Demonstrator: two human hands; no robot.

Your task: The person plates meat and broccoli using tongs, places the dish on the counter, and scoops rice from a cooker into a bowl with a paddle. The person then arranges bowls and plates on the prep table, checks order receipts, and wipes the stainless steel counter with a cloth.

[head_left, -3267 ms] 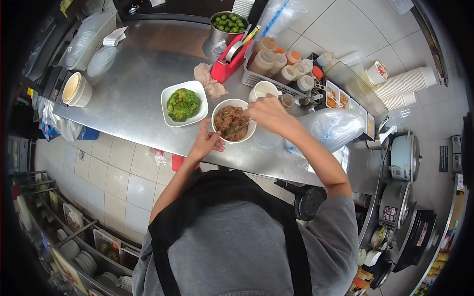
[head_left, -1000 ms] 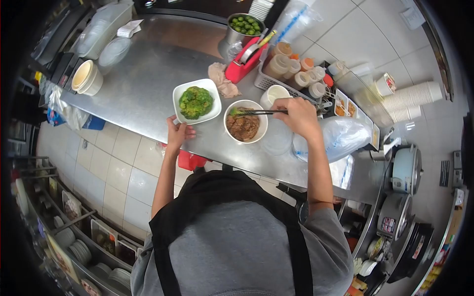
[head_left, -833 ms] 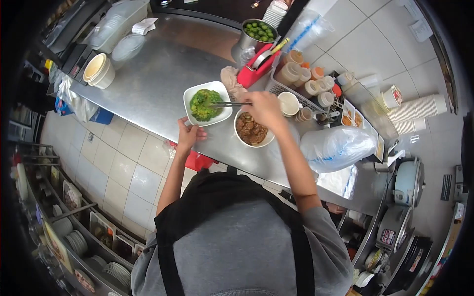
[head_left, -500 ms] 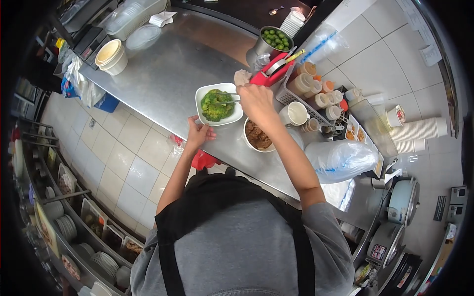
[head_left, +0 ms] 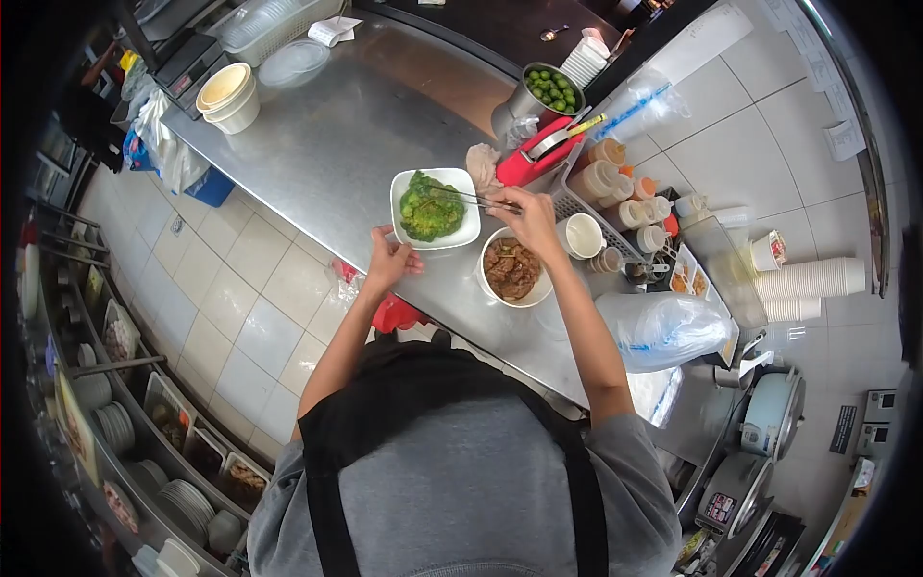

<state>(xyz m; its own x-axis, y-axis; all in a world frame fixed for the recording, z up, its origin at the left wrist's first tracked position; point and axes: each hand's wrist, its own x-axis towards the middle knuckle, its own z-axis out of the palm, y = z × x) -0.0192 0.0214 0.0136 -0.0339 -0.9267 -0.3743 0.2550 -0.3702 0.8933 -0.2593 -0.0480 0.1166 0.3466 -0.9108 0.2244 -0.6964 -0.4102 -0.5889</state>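
A square white bowl (head_left: 466,236) on the steel counter holds green broccoli (head_left: 430,208). My left hand (head_left: 392,258) cups its near left corner, thumb at the side and fingers curled by the near edge. Metal tongs (head_left: 481,200) are gripped in my right hand (head_left: 529,221), their tips reaching into the broccoli. Just below my right hand stands a round white bowl (head_left: 540,291) with brown, saucy meat pieces (head_left: 511,268). A crumpled cloth (head_left: 483,165) lies beyond the tongs.
Sauce bottles (head_left: 598,180) fill a basket at the right, beside a white cup (head_left: 583,235). A metal pot of green fruits (head_left: 552,88), a red-handled tool (head_left: 531,159) and a bagged stack (head_left: 663,327) stand around. Lidded tubs (head_left: 229,99) sit at the far left.
My right hand has moved right and toward me, uncovering more of the meat bowl. The tong tips remain at the broccoli. My left hand stays by the square bowl.
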